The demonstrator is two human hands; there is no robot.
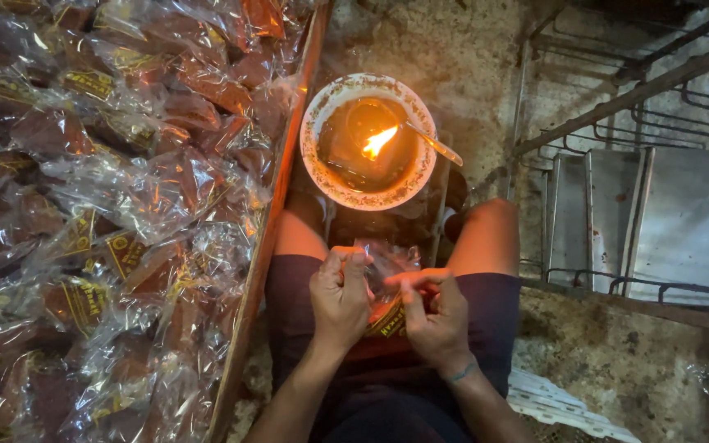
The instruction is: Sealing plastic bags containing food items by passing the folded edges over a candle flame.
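My left hand (pixel 340 297) and right hand (pixel 434 316) both pinched a clear plastic packet of brown cake (pixel 386 275) below the burning, flower-rimmed oil bowl (pixel 319 123).

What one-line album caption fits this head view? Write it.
Both hands, left hand and right hand, pinch a clear plastic packet near a flame-lit bowl.

White bowl (pixel 319 168) with patterned rim, orange flame (pixel 377 142), brown packets (pixel 108 205) in clear plastic.

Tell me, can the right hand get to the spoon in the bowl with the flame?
Probably yes. The spoon handle juts over the bowl rim on the right hand's side, nothing between; but that hand pinches the clear packet, and the flame burns close.
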